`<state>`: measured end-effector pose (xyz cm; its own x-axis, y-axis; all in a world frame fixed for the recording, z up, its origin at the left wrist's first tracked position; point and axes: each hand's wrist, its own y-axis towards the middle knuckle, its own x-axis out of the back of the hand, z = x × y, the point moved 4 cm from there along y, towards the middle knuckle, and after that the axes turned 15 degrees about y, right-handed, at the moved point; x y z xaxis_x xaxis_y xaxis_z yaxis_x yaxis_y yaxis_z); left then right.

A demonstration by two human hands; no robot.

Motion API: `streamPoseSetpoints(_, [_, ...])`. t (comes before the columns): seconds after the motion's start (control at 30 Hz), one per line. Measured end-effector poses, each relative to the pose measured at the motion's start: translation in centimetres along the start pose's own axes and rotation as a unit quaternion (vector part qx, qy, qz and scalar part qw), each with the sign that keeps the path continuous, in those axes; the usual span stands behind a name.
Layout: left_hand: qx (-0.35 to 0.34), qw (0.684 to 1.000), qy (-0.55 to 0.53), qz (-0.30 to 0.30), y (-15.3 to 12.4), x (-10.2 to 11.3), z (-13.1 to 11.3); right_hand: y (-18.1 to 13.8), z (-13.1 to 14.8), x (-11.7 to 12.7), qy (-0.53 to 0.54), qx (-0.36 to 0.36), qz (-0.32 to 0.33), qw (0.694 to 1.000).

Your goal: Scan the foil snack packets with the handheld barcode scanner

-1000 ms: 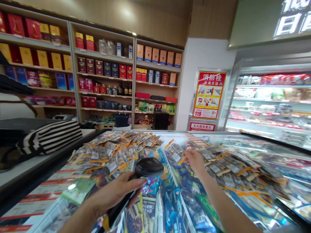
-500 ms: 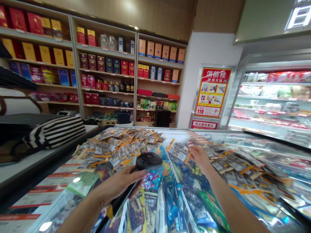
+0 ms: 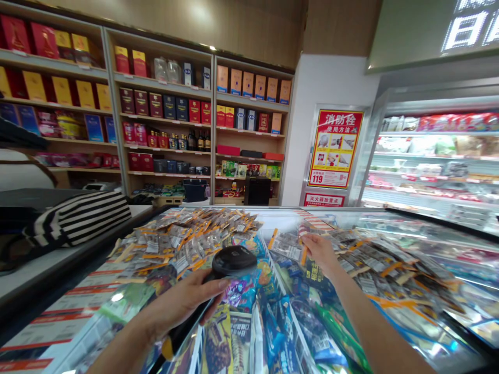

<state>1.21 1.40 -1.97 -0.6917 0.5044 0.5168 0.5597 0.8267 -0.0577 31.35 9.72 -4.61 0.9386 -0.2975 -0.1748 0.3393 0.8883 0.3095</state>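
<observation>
Wrapped round the handle of a black handheld barcode scanner (image 3: 234, 259) is my left hand (image 3: 191, 296); the scanner's head points forward and right, above the freezer's glass top. My right hand (image 3: 317, 250) pinches the right end of a small clear packet with orange edges (image 3: 287, 246), its printed label facing up. The packet lies just right of the scanner head, apart from it. Behind the scanner spreads a heap of similar packets (image 3: 187, 234). A second pile of packets (image 3: 390, 265) lies right of my right forearm.
Ice-cream wrappers (image 3: 268, 327) show through the glass below. A striped bag (image 3: 83, 215) rests on the counter at left. Shelves of boxed bottles (image 3: 167, 106) stand behind, beside a red fire-hydrant poster (image 3: 335, 148). A lit refrigerated case (image 3: 436, 161) is at right.
The view has turned slightly to the right, so the background sits a little further left. The packet looks flatter to the glass. Both hands keep their holds.
</observation>
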Motion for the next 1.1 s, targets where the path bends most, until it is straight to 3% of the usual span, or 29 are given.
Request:
streamPoseSetpoints(0.1, [0.005, 1.000, 0.008, -0.003, 0.0, 0.0, 0.1, 0.1, -0.2, 0.1, 0.018, -0.030, -0.003, 0.999])
streamPoseSetpoints(0.67, [-0.020, 1.000, 0.006, 0.013, 0.0, 0.0, 0.0, -0.1, 0.3, 0.3, 0.041, -0.056, -0.005, 0.998])
streamPoseSetpoints(1.1, [-0.009, 1.000, 0.013, 0.026, 0.2, -0.6, 0.4, -0.3, 0.7, 0.2, 0.026, -0.043, 0.021, 0.999])
